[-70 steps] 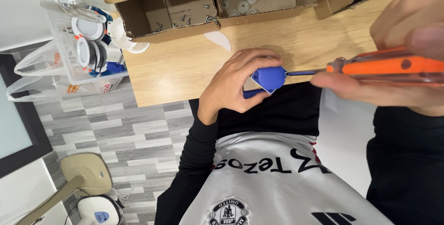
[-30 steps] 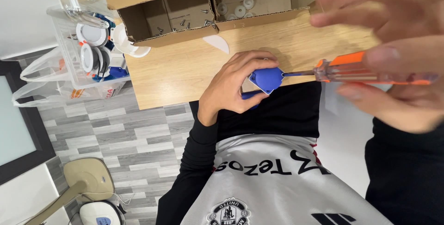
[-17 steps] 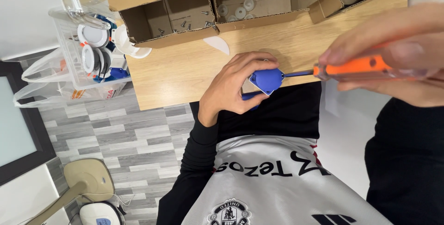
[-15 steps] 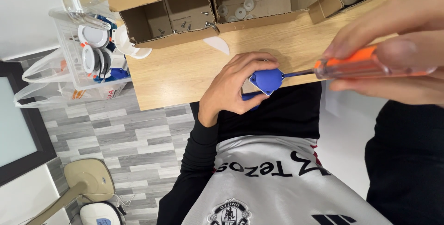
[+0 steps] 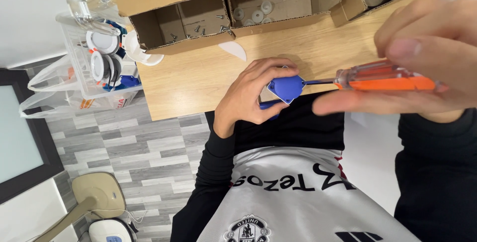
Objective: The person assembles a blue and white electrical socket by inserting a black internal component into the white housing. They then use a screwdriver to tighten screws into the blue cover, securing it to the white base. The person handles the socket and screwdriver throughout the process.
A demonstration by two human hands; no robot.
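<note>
Head view, looking down past a grey printed shirt and black sleeves to the edge of a wooden counter [image 5: 198, 80]. The left hand [image 5: 251, 98] sits at that edge, its fingers [image 5: 268, 68] curled shut around a small blue plastic part [image 5: 285, 88], which shows between thumb and fingertips, tight against the palm. The right hand [image 5: 422, 68] comes in close to the lens, large and blurred, fingers pinched together on the orange handle of a screwdriver [image 5: 385, 79]; the thin metal shaft runs level from the handle to the blue part and its tip meets the part's right side. Whether the tip sits in a screw head I cannot tell. Further back on the counter stand open cardboard boxes: one [image 5: 184, 26] holds loose screws, the next [image 5: 278, 6] holds small white round pieces. A white curved scrap [image 5: 233, 49] lies on the wood between boxes and left hand. Off the counter's left end a clear plastic bin [image 5: 97, 58] holds white rings and blue pieces, above a grey tiled floor [image 5: 139, 147].
</note>
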